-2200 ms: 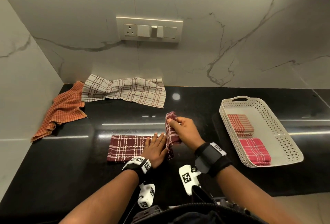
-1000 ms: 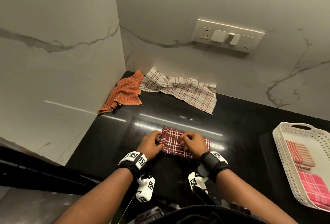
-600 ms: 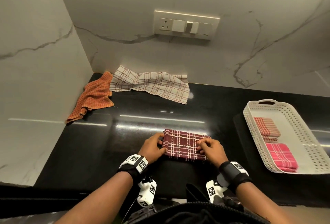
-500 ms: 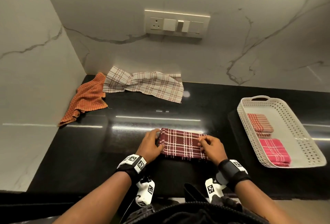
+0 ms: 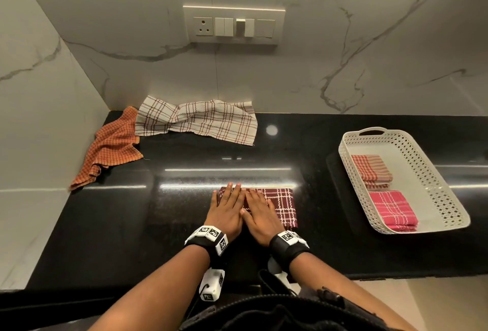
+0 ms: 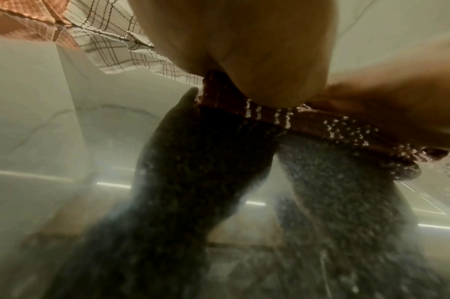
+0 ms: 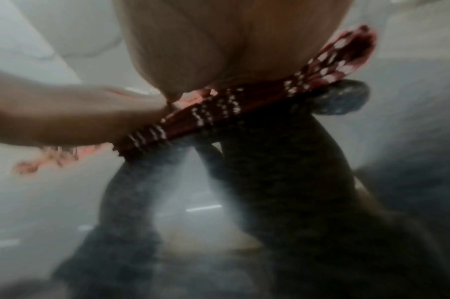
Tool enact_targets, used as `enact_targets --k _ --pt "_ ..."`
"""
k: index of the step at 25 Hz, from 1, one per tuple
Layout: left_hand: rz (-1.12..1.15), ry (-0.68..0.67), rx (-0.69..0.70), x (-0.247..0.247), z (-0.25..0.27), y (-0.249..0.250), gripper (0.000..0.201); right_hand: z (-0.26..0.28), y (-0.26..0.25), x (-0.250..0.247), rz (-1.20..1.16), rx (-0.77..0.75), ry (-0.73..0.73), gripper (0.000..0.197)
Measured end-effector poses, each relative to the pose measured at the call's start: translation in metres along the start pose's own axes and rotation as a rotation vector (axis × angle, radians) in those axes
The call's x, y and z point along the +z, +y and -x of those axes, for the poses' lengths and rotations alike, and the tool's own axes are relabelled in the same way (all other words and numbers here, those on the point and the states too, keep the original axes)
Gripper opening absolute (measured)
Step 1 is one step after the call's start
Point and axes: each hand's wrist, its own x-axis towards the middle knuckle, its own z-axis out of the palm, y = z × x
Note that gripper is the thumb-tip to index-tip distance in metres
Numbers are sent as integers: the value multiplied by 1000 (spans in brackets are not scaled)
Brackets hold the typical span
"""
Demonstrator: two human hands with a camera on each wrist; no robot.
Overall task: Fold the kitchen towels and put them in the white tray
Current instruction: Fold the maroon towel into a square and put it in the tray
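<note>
A folded maroon checked towel [image 5: 282,205] lies on the black counter near its front edge. My left hand [image 5: 228,208] and right hand [image 5: 260,213] lie flat on it side by side, fingers straight, pressing its left part. Both wrist views show the palms on the maroon towel [image 6: 346,131] [image 7: 219,113], blurred. The white perforated tray [image 5: 427,172] stands at the right and holds a folded red-striped towel [image 5: 371,171] and a folded pink checked towel [image 5: 392,210]. A cream checked towel [image 5: 198,119] and an orange towel [image 5: 111,145] lie crumpled at the back left.
Marble walls close the counter at the back and the left. A switch plate [image 5: 233,24] is on the back wall. Bare black counter [image 5: 118,225] stretches left of my hands, with more between the maroon towel and the tray.
My hands let go of the towel's two ends and came together, now flat on its left part. The towel had been folded in half earlier. The head view swung back to centre.
</note>
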Motion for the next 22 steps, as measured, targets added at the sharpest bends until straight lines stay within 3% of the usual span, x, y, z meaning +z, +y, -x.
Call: enact_targets --k 5,8,11,14,16,19,22 --pt "20 56 -8 8 1 -1 74 3 51 -10 193 100 70 63" --pt "35 63 -12 7 2 0 71 3 75 -18 167 222 98 64" --pt "62 69 -8 6 4 0 69 5 84 -26 99 231 91 67" --pt "89 95 -12 9 4 0 69 14 79 -34 -27 278 299 73" --pt "74 89 -16 10 4 0 69 21 77 -39 -238 382 401 59" --pt "60 77 -15 8 3 0 72 16 78 -41 -542 500 367 38" --pt "-13 67 -11 3 3 2 76 12 90 -29 -610 478 300 30"
